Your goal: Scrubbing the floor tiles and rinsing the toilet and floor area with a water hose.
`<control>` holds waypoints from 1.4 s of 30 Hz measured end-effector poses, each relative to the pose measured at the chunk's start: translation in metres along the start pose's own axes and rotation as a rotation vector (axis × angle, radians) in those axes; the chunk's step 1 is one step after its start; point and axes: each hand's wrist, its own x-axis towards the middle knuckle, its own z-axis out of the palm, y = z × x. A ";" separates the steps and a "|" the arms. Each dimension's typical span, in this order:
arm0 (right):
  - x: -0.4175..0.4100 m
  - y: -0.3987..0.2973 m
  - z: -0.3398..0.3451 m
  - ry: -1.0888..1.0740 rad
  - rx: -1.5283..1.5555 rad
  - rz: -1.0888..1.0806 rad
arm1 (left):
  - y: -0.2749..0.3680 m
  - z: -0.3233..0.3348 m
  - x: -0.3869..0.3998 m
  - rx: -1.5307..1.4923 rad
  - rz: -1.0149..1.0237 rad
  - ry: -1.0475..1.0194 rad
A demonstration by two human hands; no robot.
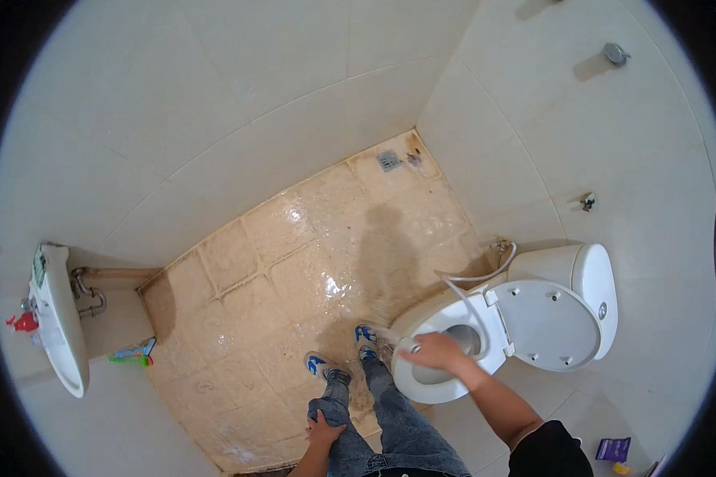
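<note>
My right hand [434, 353] is closed around a bidet sprayer, mostly hidden by the fingers, above the front of a white toilet seat [438, 392]. A pale hose [472, 315] runs from the hand across the bowl to a wall valve [501, 243]. Blurred water spray [385, 334] leaves the sprayer beside my shoes. Under the hand the seat is down, while the toilet lid [546, 328] leans raised against the cistern [596, 298]. Bent over my jeans at the knee, my left hand [324, 427] rests with its fingers spread and holds nothing.
Wet beige floor tiles [298, 262] stretch ahead to a floor drain [388, 160] in the far corner. A washbasin [62, 340] with a red bottle [25, 322] hangs at left; brushes or squeegees [134, 352] lean below. A purple packet [613, 449] lies at lower right.
</note>
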 end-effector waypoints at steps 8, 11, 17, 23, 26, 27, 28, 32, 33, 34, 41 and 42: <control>0.031 -0.115 0.043 0.112 -0.077 -0.241 | -0.007 0.006 -0.011 -0.061 -0.014 -0.028; 0.047 -0.139 0.033 0.348 0.128 -0.051 | -0.016 0.008 -0.013 -0.104 -0.011 -0.025; 0.032 -0.193 0.055 0.272 -0.008 -0.410 | -0.044 0.005 -0.009 -0.131 0.042 -0.035; 0.001 -0.254 0.086 0.038 -0.060 -0.647 | -0.068 0.007 0.000 -0.242 0.129 -0.068; -0.018 -0.277 0.102 -0.072 -0.099 -0.829 | -0.089 0.011 -0.003 -0.397 0.174 0.001; -0.025 -0.285 0.108 -0.055 -0.086 -0.933 | -0.098 0.020 0.007 -0.440 0.167 0.012; -0.025 -0.285 0.116 -0.065 -0.011 -0.927 | -0.111 0.039 0.027 -0.755 0.238 0.094; -0.055 -0.299 0.111 -0.131 -0.043 -0.990 | -0.141 0.080 0.048 -1.359 0.140 0.191; -0.062 -0.297 0.115 -0.151 -0.071 -1.023 | -0.152 0.082 0.036 -1.317 0.137 0.191; -0.068 -0.294 0.120 -0.191 -0.110 -1.073 | -0.167 0.082 0.021 -1.278 0.130 0.197; -0.100 -0.279 0.106 -0.089 0.067 -1.082 | -0.180 0.200 0.001 -1.722 -0.178 0.374; -0.107 -0.275 0.102 -0.139 -0.056 -1.146 | -0.174 0.207 -0.010 -1.675 -0.193 0.404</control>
